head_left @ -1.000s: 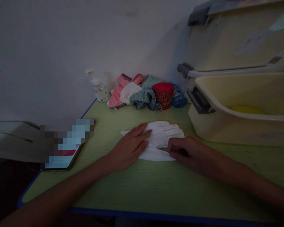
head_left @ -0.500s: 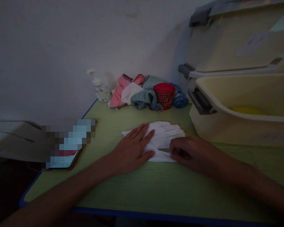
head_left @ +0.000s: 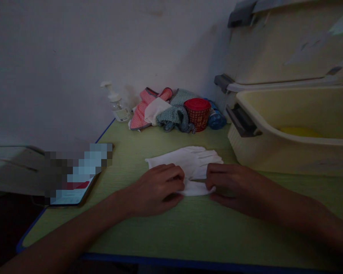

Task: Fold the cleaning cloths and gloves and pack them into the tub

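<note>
A white glove (head_left: 185, 160) lies flat on the green table (head_left: 188, 232), its fingers pointing right and its cuff to the left. My left hand (head_left: 160, 188) has its fingers curled and closed on the near side of the glove, close to the base of the thumb part. Closed in a pinch, my right hand (head_left: 228, 186) grips the tip of the glove's thumb part. The fingertips of both hands are partly hidden by the knuckles.
A beige bin (head_left: 274, 152) with a yellow thing inside stands at the right, lid raised. Along the wall are a pump bottle (head_left: 120, 108), crumpled cloths (head_left: 157, 110), a red lidded container (head_left: 197, 114) and a blue bottle (head_left: 216, 118). A phone (head_left: 80, 179) lies left.
My left hand was spread flat over the glove; its fingers have drawn back and curled at the near edge, uncovering the cuff. My right hand stays at the thumb tip.
</note>
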The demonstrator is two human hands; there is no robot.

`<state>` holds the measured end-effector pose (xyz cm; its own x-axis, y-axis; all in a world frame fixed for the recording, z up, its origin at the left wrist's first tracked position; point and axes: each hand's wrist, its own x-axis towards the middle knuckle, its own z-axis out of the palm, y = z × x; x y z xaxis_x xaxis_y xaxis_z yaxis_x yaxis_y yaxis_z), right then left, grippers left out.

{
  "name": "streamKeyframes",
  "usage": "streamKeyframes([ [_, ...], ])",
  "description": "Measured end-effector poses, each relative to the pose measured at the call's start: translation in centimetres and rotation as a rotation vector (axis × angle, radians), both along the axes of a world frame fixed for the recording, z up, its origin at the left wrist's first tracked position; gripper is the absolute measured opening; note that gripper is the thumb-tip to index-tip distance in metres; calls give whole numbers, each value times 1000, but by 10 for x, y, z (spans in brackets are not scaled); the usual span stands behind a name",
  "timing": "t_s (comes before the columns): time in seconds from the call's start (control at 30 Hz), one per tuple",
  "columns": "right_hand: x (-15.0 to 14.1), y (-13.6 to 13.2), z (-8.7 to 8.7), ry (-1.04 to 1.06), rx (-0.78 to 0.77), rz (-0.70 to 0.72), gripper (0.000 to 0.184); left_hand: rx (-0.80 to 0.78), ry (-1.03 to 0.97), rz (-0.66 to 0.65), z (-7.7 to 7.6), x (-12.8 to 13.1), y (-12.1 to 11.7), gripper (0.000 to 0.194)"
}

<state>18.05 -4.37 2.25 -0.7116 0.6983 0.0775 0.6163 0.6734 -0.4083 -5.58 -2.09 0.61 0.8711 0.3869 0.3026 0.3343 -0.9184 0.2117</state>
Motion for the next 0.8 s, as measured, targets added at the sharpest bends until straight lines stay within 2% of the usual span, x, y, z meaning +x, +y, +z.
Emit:
streamKeyframes([
  [0.23,-5,0,5,-39,77,0,14,-17,-33,13,3,-1,0,16],
  [0.4,-4,-1,8,-21,68,19,14,-124,-63,45,6,0,1,16],
  [0.5,-3,-1,6,-49,23,72,15,-209,-112,223,2,3,2,14],
  [0.57,-3,-1,5,-56,-9,99,15,-237,-115,372,-3,5,3,20],
  [0.67,-4,0,5,-37,-44,114,15,-200,18,449,-12,7,4,40],
  [0.8,-2,1,9,-34,-59,127,17,-91,230,376,-18,7,5,57],
])
